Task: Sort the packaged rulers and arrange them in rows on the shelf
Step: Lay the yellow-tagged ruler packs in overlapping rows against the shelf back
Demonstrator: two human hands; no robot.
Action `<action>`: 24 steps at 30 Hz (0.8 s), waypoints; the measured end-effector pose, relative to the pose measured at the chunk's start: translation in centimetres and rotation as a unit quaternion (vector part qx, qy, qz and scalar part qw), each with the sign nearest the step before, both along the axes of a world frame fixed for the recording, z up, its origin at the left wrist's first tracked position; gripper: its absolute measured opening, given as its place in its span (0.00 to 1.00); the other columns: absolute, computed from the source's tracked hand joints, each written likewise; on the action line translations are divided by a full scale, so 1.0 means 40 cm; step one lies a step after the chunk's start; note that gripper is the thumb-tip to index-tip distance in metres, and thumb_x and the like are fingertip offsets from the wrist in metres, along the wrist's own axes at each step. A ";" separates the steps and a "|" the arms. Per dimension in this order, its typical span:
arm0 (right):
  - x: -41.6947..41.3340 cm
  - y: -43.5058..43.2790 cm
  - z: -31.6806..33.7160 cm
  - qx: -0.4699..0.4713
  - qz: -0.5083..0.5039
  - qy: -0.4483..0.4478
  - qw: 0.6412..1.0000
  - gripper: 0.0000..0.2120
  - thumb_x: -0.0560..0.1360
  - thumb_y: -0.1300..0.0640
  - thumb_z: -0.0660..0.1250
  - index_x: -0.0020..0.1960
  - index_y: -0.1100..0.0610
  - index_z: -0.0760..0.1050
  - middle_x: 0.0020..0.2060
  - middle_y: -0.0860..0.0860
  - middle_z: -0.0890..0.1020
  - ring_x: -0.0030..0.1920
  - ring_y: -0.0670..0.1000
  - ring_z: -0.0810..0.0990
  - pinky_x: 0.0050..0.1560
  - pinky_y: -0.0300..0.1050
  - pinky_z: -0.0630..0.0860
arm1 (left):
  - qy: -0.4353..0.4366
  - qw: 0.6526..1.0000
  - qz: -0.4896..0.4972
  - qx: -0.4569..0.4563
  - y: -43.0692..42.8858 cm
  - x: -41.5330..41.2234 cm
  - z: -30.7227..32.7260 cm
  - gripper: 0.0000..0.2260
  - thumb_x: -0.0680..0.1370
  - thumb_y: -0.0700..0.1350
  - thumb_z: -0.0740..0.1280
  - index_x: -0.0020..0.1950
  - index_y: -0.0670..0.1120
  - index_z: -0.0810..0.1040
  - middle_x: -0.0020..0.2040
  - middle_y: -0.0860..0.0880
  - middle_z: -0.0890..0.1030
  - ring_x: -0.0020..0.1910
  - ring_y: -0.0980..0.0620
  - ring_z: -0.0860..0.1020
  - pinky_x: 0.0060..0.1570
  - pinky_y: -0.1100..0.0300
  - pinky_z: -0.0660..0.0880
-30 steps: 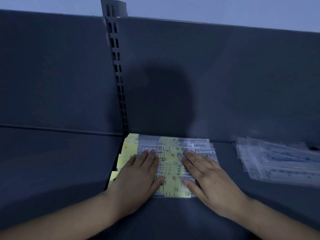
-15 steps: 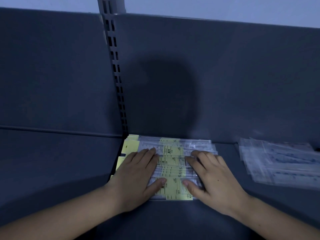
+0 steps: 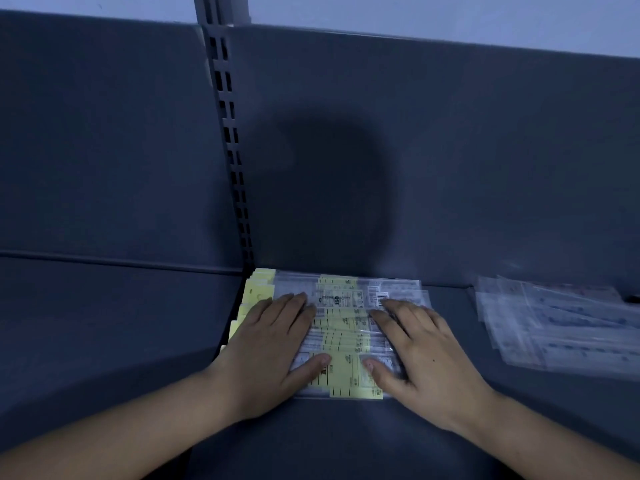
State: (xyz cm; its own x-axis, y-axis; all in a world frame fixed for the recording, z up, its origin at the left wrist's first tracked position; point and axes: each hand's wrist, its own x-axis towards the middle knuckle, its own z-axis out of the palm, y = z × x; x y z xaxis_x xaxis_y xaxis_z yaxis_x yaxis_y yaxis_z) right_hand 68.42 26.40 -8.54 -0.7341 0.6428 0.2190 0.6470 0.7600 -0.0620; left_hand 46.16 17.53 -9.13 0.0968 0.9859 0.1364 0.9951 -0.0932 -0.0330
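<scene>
A row of packaged rulers [image 3: 341, 320] in clear sleeves with yellow labels lies overlapped on the dark shelf [image 3: 346, 445], against the back panel beside the slotted upright. My left hand [image 3: 273, 348] lies flat on the row's left half, fingers straight, thumb stretched out over the nearest package. My right hand [image 3: 426, 355] presses flat on the right half, thumb toward the middle. A second pile of clear ruler packages [image 3: 554, 323] with blue print lies loosely fanned at the right.
The slotted upright [image 3: 230, 147] rises at the row's left end, with another shelf section [image 3: 104, 306] to its left. The grey back panel [image 3: 450, 168] stands right behind the rulers. Bare shelf shows between the two piles.
Both hands have stayed flat on the yellow-labelled row, sliding slightly toward me. The packages look a little more squared up.
</scene>
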 end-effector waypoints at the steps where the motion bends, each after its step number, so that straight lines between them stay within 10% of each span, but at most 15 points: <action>1: 0.001 -0.001 -0.001 0.002 -0.001 -0.004 1.000 0.31 0.76 0.35 0.48 0.64 0.55 0.73 0.60 0.50 0.76 0.62 0.50 0.71 0.62 0.47 0.64 | -0.004 1.000 -0.005 0.001 -0.001 0.002 0.002 0.30 0.81 0.62 0.44 0.62 0.43 0.76 0.60 0.46 0.78 0.58 0.48 0.78 0.60 0.55 0.62; 8: -0.002 0.024 0.044 -0.049 0.008 0.067 0.997 0.29 0.72 0.34 0.51 0.62 0.51 0.73 0.52 0.41 0.72 0.53 0.43 0.69 0.54 0.41 0.63 | -0.050 0.998 -0.031 0.039 0.003 0.000 0.011 0.27 0.79 0.64 0.46 0.62 0.48 0.74 0.58 0.52 0.77 0.57 0.55 0.74 0.59 0.59 0.71; 15: -0.007 0.133 0.056 -0.065 -0.073 0.030 0.995 0.17 0.77 0.47 0.62 0.61 0.55 0.75 0.54 0.48 0.72 0.57 0.51 0.69 0.59 0.43 0.67 | -0.137 0.990 -0.038 -0.003 0.022 -0.010 0.038 0.33 0.74 0.70 0.44 0.63 0.50 0.71 0.62 0.56 0.70 0.61 0.57 0.69 0.67 0.61 0.61; 24: -0.027 0.172 0.079 -0.210 -0.149 0.087 0.962 0.23 0.67 0.50 0.75 0.58 0.55 0.71 0.51 0.50 0.65 0.51 0.49 0.70 0.50 0.38 0.65 | -0.107 0.992 0.067 -0.011 0.130 -0.048 0.077 0.15 0.79 0.51 0.61 0.64 0.51 0.72 0.60 0.52 0.71 0.59 0.52 0.69 0.57 0.57 0.64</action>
State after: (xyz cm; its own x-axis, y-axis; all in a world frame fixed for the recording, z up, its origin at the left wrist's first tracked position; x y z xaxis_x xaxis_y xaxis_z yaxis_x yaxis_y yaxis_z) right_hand 67.36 33.27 -5.37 -0.4786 0.8780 -0.0031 0.7842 0.4258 -0.4513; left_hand 44.26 22.74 -6.06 -0.0648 0.9909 0.1176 0.9824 0.0427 0.1818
